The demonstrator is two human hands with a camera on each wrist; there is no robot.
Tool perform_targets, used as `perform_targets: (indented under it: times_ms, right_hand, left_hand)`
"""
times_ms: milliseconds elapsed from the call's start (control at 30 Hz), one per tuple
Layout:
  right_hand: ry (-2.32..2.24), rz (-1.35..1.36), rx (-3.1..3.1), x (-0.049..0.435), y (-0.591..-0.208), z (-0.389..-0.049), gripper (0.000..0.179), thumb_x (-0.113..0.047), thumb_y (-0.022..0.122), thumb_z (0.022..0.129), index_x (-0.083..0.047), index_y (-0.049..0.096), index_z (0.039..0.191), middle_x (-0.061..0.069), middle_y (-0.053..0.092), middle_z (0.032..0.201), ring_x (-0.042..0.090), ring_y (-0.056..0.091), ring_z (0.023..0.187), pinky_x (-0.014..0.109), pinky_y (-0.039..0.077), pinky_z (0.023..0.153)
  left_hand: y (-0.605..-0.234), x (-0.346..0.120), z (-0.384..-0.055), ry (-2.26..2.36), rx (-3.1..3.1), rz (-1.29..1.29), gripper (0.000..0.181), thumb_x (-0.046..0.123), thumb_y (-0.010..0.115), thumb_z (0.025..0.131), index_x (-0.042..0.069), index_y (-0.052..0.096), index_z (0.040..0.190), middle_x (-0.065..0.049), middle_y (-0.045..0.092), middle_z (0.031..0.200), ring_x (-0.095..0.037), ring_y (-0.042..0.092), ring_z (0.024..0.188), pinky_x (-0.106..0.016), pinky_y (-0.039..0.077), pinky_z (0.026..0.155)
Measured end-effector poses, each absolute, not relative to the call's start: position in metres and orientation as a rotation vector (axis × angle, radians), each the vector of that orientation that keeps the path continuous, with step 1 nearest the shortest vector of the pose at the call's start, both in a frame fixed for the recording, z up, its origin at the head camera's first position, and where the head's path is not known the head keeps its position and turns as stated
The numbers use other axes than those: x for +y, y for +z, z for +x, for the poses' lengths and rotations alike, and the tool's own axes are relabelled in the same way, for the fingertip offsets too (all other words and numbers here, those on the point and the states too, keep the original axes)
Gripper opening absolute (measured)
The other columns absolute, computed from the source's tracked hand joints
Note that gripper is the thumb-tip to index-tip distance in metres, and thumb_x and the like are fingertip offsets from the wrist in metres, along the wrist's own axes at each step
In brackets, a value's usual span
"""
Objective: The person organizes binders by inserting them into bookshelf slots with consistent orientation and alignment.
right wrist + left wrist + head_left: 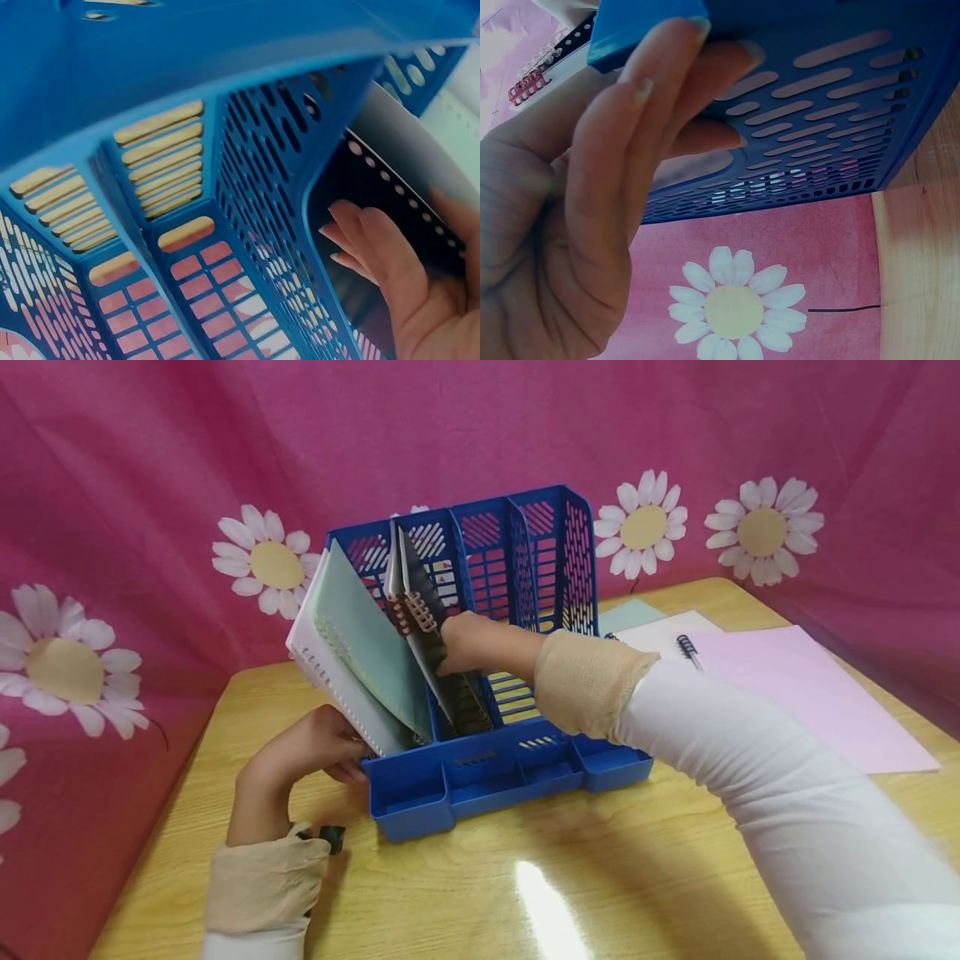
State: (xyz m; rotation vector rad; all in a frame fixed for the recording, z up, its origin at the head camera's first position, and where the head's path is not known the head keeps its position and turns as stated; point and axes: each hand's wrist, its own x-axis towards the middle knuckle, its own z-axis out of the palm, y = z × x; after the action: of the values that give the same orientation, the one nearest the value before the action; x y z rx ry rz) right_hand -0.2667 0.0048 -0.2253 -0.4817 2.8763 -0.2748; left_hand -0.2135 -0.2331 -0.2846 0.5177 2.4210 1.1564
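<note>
A blue plastic file organizer with upright slots and small front trays stands on the table. My left hand grips its left front edge; in the left wrist view the fingers lie along the perforated side wall. My right hand reaches into the second slot from the left and holds a dark-covered spiral notebook, its fingers against the dark cover. Another spiral notebook stands right beside it. In the leftmost slot, a pale green notebook and a white spiral notebook lean to the left.
On the table's right side lie a pink sheet-like notebook, a white one and a pale green one, partly behind the right arm. A pink cloth with daisies hangs behind the wooden table.
</note>
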Motion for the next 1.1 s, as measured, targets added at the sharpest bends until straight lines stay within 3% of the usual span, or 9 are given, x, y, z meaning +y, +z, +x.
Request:
perform_targets:
  times_ms: [200,400,533,633,767,867,967,1100]
  right_hand:
    - [-0.162,-0.454,2.781,0.009,-0.212,-0.265,0.038,-0.037,0.073,0.082,-0.005,0.055,0.095,0.002,0.053,0.081,0.017,0.056,0.06,0.028,0.052,0.054]
    - [-0.031,-0.463,2.761,0.014,-0.203,-0.261,0.048,-0.034,0.073,0.082,-0.005,0.054,0.116,0.005,0.058,0.098,0.018,0.057,0.07,0.026,0.046,0.057]
    - [-0.003,-0.49,2.776,0.024,-0.199,-0.261,0.049,-0.032,0.072,0.082,-0.004,0.054,0.117,0.004,0.055,0.098,0.015,0.052,0.068,0.026,0.046,0.06]
    - [0.036,-0.504,2.788,0.034,-0.196,-0.261,0.046,-0.031,0.072,0.083,-0.004,0.056,0.116,0.004,0.057,0.103,0.016,0.054,0.078,0.029,0.049,0.071]
    - [0.055,-0.515,2.776,0.046,-0.193,-0.262,0.05,-0.026,0.071,0.083,-0.003,0.055,0.124,0.009,0.058,0.122,0.022,0.057,0.105,0.035,0.05,0.09]
    - [0.074,-0.52,2.764,0.053,-0.191,-0.262,0.052,-0.022,0.07,0.084,0.0,0.052,0.127,0.013,0.056,0.127,0.025,0.056,0.11,0.036,0.049,0.093]
    - [0.088,-0.501,2.764,0.062,-0.189,-0.262,0.052,-0.019,0.069,0.084,0.002,0.05,0.127,0.015,0.056,0.124,0.024,0.055,0.105,0.035,0.05,0.088]
    - [0.087,-0.441,2.766,0.074,-0.184,-0.263,0.046,-0.015,0.068,0.083,0.002,0.05,0.122,0.014,0.056,0.113,0.021,0.055,0.087,0.03,0.049,0.072]
  left_hand:
    - [-0.283,-0.235,-0.214,1.154,2.412,0.531,0.033,0.011,0.064,0.087,-0.011,0.055,0.11,-0.015,0.069,0.082,-0.034,0.069,0.067,-0.045,0.058,0.062]
    - [-0.283,-0.235,-0.214,1.155,2.406,0.536,0.034,0.012,0.063,0.088,-0.01,0.054,0.112,-0.015,0.069,0.084,-0.035,0.07,0.068,-0.044,0.058,0.062]
    - [-0.283,-0.234,-0.213,1.158,2.4,0.528,0.035,0.011,0.063,0.087,-0.01,0.054,0.113,-0.015,0.069,0.084,-0.034,0.07,0.068,-0.044,0.058,0.062]
    - [-0.283,-0.234,-0.213,1.152,2.406,0.52,0.034,0.011,0.063,0.087,-0.011,0.055,0.111,-0.015,0.069,0.084,-0.035,0.07,0.068,-0.042,0.059,0.061]
    - [-0.282,-0.233,-0.212,1.144,2.417,0.526,0.035,0.012,0.064,0.087,-0.01,0.054,0.113,-0.015,0.068,0.084,-0.035,0.07,0.068,-0.043,0.058,0.061]
    - [-0.283,-0.232,-0.212,1.145,2.417,0.534,0.037,0.012,0.065,0.086,-0.009,0.053,0.115,-0.014,0.068,0.084,-0.034,0.07,0.068,-0.045,0.058,0.062]
    - [-0.283,-0.233,-0.212,1.148,2.411,0.53,0.036,0.011,0.064,0.086,-0.009,0.053,0.114,-0.015,0.068,0.084,-0.034,0.07,0.067,-0.046,0.058,0.062]
    - [-0.283,-0.233,-0.213,1.148,2.411,0.53,0.034,0.012,0.063,0.087,-0.009,0.054,0.112,-0.015,0.068,0.085,-0.032,0.07,0.066,-0.045,0.058,0.062]
